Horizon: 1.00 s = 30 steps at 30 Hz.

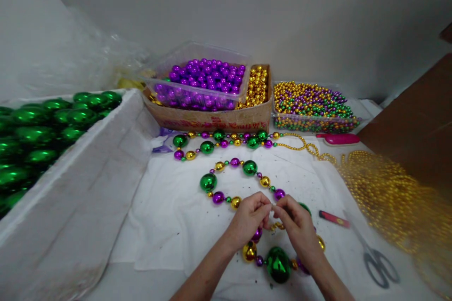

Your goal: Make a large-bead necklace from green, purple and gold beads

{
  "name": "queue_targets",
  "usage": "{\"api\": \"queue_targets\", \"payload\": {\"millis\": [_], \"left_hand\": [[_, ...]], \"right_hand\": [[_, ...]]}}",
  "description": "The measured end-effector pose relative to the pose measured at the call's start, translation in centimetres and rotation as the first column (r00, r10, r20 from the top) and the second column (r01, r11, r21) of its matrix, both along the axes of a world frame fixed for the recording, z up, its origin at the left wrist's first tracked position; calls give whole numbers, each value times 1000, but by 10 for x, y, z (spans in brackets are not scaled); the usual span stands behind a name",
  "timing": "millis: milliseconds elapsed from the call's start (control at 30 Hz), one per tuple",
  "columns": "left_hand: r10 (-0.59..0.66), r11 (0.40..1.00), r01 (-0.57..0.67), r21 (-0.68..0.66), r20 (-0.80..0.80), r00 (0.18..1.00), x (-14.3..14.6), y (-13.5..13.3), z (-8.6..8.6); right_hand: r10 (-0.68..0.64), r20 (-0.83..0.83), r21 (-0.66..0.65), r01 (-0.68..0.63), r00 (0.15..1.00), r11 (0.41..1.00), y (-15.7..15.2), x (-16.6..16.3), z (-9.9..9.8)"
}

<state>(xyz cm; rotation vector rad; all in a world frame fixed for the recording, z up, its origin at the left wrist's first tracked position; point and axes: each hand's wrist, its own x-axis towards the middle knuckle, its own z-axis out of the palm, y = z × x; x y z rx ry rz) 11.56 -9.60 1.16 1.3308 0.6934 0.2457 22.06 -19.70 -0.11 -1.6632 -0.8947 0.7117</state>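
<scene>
Over the white cloth [169, 216] my left hand [252, 214] and my right hand [294, 221] meet, fingertips pinched together and closed. Whatever lies between them is too small to make out. Beneath and around the hands winds a bead necklace [250, 167] of shiny green, gold and purple balls; my hands cover part of it. Its largest green ball [278, 264] rests near the wrists. A short piece of small gold beads [277, 226] shows just under the fingers. Farther back lies another necklace [207, 147], joined to a thin gold bead strand [294, 141].
A foam box [116, 150] of green balls stands left. Behind are a carton [208, 121] with purple and gold beads and a clear tub [310, 122] of mixed beads. To the right lie a red lighter [334, 219], scissors [377, 263], a pink-handled item [341, 138] and heaped gold strands [384, 197].
</scene>
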Motion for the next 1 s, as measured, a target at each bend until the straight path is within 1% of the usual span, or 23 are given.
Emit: {"api": "queue_targets", "payload": {"millis": [100,200,300,367,400,467,567,633,667,700,733,767,833,867,933,1000], "left_hand": [[-39,998,40,48,-25,999,0,1,4],[-129,983,139,122,-85,988,-5,5,9],[-251,924,277,264,-129,959,-12,12,12],[-290,877,325,354,-150,945,-16,17,13],[-292,863,330,382,-156,944,-18,19,14],[-280,855,320,408,-155,947,-19,21,15],[-268,862,306,403,-151,952,-19,20,17],[-258,872,295,390,-145,955,-18,18,18],[-249,879,284,382,-139,959,-18,17,19],[-237,887,269,374,-130,963,-17,16,20],[-225,899,253,358,-119,967,-17,16,19],[-213,914,234,332,-100,972,-17,15,18],[-187,950,189,248,-29,982,-17,14,15],[-176,965,169,199,17,984,-17,13,12],[-174,979,163,119,92,981,-18,14,9],[-216,973,205,107,98,971,-20,15,9]], "right_hand": [[-30,0,-24,30,1000,999,-1,-1,4],[-42,0,-83,41,999,996,-3,-1,6],[-59,14,-137,60,998,989,-5,-1,5],[-47,23,-166,51,999,985,-7,-2,5],[-25,31,-176,30,999,984,-8,-2,6],[46,65,-196,-33,997,980,-9,-2,9],[166,162,-217,-129,973,968,-11,-1,13],[206,179,-228,-163,962,960,-12,0,13],[218,131,-225,-186,967,957,-12,1,12],[227,35,-214,-215,973,953,-12,2,11],[230,-95,-191,-244,969,951,-11,3,9],[228,-238,-156,-269,944,950,-11,5,7],[204,-473,-75,-270,857,960,-10,6,5],[186,-549,-46,-251,815,967,-9,7,5],[153,-639,-18,-214,754,977,-8,7,6],[121,-676,-22,-184,727,983,-7,7,7]]}}
